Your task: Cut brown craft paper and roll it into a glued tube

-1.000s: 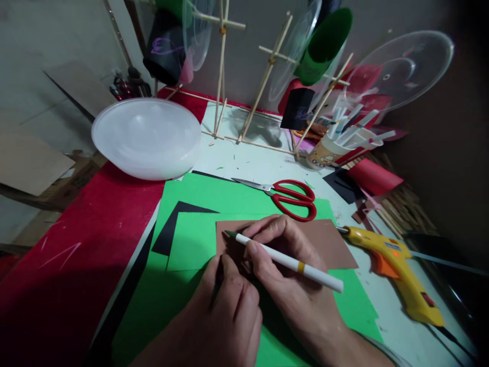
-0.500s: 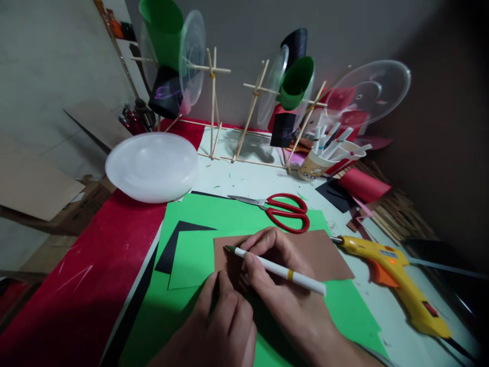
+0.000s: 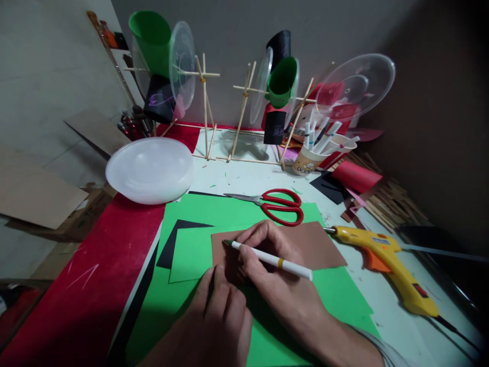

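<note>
A white felt-tip marker with a dark green tip rests in my right hand, which is closed round it. The tip touches or hovers just over the left part of a brown paper piece. At that paper's lower left edge, the bent fingers of my left hand press it down. Below it lie a smaller green paper, a black paper and large green sheets. Beyond my right hand lie red-handled scissors, blades pointing left.
A yellow glue gun lies at the right. A cup of markers stands behind it. Stick frames with clear discs and paper cups stand at the back. A translucent white lid-like dish is at the left.
The view has shifted slightly, so most things sit a little further left. Both hands keep their places at the brown paper, and the marker tip stays near its left edge.
</note>
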Available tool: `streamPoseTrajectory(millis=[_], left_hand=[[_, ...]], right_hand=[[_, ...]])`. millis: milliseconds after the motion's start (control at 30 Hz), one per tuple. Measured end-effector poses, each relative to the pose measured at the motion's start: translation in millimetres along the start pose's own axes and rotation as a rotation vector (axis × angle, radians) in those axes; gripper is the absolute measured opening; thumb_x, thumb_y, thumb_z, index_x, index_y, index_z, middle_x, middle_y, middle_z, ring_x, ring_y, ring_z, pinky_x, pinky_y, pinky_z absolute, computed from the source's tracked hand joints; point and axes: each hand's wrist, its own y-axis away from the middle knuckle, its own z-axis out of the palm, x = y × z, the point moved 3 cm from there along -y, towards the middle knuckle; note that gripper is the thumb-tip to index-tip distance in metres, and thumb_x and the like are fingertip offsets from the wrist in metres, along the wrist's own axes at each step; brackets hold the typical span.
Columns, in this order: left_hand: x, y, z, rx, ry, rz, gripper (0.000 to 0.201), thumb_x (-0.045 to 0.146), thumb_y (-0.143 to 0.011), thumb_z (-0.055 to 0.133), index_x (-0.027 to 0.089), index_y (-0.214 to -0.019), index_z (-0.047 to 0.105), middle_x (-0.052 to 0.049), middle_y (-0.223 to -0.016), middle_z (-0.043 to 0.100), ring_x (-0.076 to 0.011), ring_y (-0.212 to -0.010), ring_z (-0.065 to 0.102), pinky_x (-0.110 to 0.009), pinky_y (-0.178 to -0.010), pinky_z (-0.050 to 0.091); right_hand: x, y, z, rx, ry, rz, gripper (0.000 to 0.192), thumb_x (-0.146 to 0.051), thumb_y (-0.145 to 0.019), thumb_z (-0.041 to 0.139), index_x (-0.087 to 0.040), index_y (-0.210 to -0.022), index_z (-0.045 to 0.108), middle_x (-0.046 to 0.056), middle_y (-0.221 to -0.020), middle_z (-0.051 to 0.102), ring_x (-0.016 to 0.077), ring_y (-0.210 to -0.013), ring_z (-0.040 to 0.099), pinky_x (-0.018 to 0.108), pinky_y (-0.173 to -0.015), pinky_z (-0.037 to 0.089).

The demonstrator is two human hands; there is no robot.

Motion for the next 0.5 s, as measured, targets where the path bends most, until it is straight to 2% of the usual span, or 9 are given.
streamPoseTrajectory(millis=[233,500], left_hand=[[5.0,6.5,2.2,0.049,-0.004,-0.049,0.029,0.010,-0.094,0.040,0.019,-0.096,0.067,-0.004,-0.094,0.076,-0.0248,-0.108,0.069,-0.037,-0.104,0.042],[-1.0,4.9,-7.6,-0.014,0.082,-0.033,0.025,0.010,-0.091,0.047,0.017,-0.103,0.068,-0.003,-0.098,0.076,-0.0253,-0.110,0.067,-0.037,-0.103,0.043]], right_hand=[[0.9,1.1,-0.2,-0.019,0.000,-0.006,0.016,-0.029,-0.092,0.059,-0.023,-0.078,0.053,0.003,-0.084,0.064,0.0191,-0.074,0.061,0.037,-0.066,0.049],[-2.4,-0.7,-0.8,-0.018,0.008,0.003,0.013,-0.026,-0.090,0.059,-0.023,-0.078,0.053,0.004,-0.085,0.065,0.0204,-0.078,0.063,0.039,-0.070,0.051]])
